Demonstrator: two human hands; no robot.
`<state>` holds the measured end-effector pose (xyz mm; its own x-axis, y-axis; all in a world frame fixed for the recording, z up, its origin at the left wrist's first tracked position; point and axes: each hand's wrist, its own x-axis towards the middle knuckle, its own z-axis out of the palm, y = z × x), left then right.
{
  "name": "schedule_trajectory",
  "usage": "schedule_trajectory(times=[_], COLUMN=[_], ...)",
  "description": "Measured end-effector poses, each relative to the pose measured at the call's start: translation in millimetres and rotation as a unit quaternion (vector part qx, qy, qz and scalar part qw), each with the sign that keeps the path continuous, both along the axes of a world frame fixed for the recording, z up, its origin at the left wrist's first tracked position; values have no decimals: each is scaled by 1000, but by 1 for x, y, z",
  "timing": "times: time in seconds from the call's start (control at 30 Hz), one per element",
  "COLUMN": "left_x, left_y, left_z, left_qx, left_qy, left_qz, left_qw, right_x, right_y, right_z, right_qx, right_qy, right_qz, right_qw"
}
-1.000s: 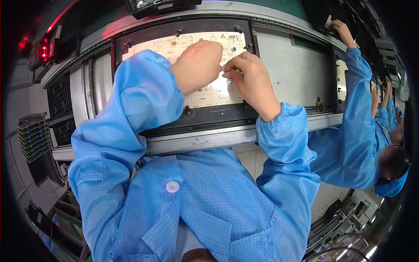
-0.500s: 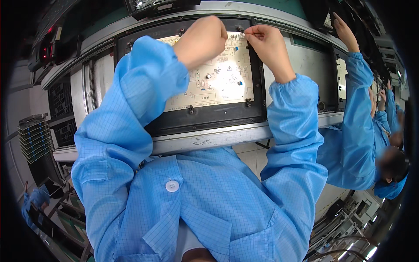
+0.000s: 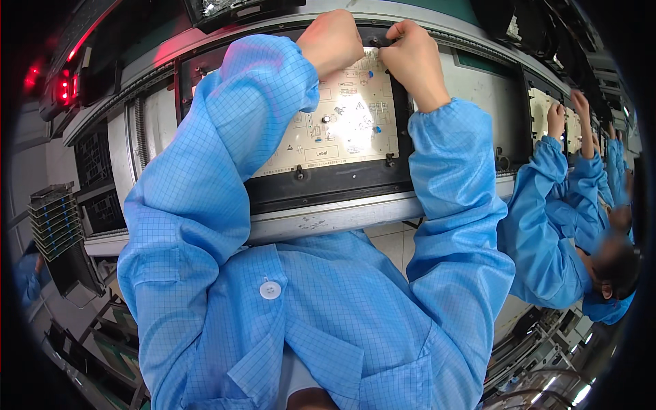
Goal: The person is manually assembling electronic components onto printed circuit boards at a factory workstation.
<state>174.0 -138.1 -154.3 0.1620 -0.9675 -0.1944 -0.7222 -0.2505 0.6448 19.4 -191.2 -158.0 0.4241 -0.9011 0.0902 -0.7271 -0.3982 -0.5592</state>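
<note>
A cream-coloured circuit board (image 3: 301,154) with small blue parts and a black round component (image 3: 326,119) lies in a black frame (image 3: 342,181) in front of me. My left hand (image 3: 333,42) is curled over the board's far edge, its fingertips hidden behind the back of the hand. Close by on the right, my right hand (image 3: 418,67) bends over the board's far right corner with fingers closed. Whatever it pinches there, if anything, cannot be made out. Small black clips (image 3: 390,159) sit along the frame's edge.
A metal rail (image 3: 328,217) runs along the near side. To the right, co-workers in blue (image 3: 547,225) have hands over another board (image 3: 540,109). A rack of stacked boards (image 3: 55,225) stands at left. Dark equipment with red lights (image 3: 66,85) is at far left.
My left hand has shifted slightly away and to the right. My right hand has turned and moved a little farther over the corner. The co-worker's hands moved, and the red lights glow brighter.
</note>
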Motion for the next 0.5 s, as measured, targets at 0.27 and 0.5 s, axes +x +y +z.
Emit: schedule_trajectory(times=[0.27, 0.5], left_x=[-2, -11], left_y=[-4, -11], left_z=[-1, 7], left_qx=[16, 25], left_qy=[17, -36], left_qz=[-2, -16], left_qw=[1000, 999], right_x=[-9, -50], right_y=[24, 63], right_z=[3, 19], right_qx=[-59, -44], right_qy=[-14, -168], right_qz=[0, 2], right_qw=[998, 985])
